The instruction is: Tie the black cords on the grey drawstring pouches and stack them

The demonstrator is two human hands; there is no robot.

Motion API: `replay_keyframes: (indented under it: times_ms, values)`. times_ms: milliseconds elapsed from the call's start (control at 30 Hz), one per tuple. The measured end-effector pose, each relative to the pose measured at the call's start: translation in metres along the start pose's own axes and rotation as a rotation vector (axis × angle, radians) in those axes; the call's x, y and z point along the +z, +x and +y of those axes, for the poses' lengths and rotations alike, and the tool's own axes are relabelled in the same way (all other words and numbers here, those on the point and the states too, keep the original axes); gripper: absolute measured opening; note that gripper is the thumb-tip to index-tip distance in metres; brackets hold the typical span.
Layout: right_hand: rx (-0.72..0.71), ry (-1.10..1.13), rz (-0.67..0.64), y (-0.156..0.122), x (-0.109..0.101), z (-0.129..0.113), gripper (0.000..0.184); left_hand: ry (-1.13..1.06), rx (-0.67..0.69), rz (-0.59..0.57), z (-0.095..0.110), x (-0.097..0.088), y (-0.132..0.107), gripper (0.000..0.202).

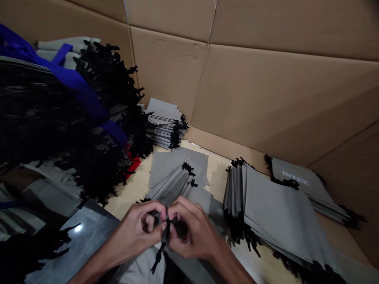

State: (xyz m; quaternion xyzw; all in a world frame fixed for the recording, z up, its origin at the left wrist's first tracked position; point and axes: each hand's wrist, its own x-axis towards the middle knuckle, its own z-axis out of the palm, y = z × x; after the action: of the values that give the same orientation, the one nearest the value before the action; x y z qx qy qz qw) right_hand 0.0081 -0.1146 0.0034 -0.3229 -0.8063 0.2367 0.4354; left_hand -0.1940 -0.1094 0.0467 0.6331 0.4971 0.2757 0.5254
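Dozens of black knotted ends bristle from the heap (106, 71) of flat grey pieces at the far left, and a blue strap (81, 85) runs across it, probably to keep the bundle from sliding apart. Just right of that, a smaller pile (161, 108) sits against the cardboard wall (251, 86), perhaps for support, its black ends showing along one side. Low in the middle, the person's left hand (134, 232) pinches a black cord (168, 225) between thumb and fingertips; the right hand (192, 227) pinches it from the other side, their tips nearly meeting. Such a close grip looks meant for control of something thin. The cord's knotted tail (158, 257) hangs below. Just beyond the hands lies a fanned batch (170, 185) of grey pieces, seemingly kept within reach. To the right, a thick stack (275, 205) spreads out, roughly aligned, and behind it a printed pile (299, 169) reads "INTEX" in white capitals; I can make out no other writing from here.
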Motion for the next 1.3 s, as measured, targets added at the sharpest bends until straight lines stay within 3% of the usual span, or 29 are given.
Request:
replay_keyframes:
  times_ms: [267, 400, 633, 800, 1000, 1133, 1300]
  values:
    - [-0.091, -0.127, 0.169, -0.002, 0.02, 0.004, 0.032, -0.137, -0.037, -0.1, -0.018, 0.009, -0.003, 0.022]
    - [-0.133, -0.132, 0.239, 0.001, 0.024, 0.002, 0.03, -0.228, -0.037, -0.084, -0.02, 0.015, -0.005, 0.029]
    - [-0.15, -0.131, 0.359, 0.006, 0.029, 0.0, 0.027, -0.436, -0.081, -0.007, -0.016, 0.035, -0.006, 0.046]
    - [-0.134, -0.102, 0.32, 0.003, 0.025, 0.004, 0.03, -0.569, -0.123, 0.155, -0.022, 0.048, -0.009, 0.047]
    - [0.001, -0.005, 0.151, 0.003, 0.007, -0.001, 0.027, -0.243, -0.12, -0.024, -0.017, 0.016, -0.009, 0.048]
    - [0.01, 0.052, 0.15, 0.005, 0.004, -0.003, 0.025, -0.107, -0.051, 0.024, -0.01, -0.002, -0.011, 0.037]
    - [0.023, 0.052, 0.136, 0.006, 0.004, -0.003, 0.025, 0.094, 0.269, 0.135, -0.008, -0.009, -0.014, 0.018]
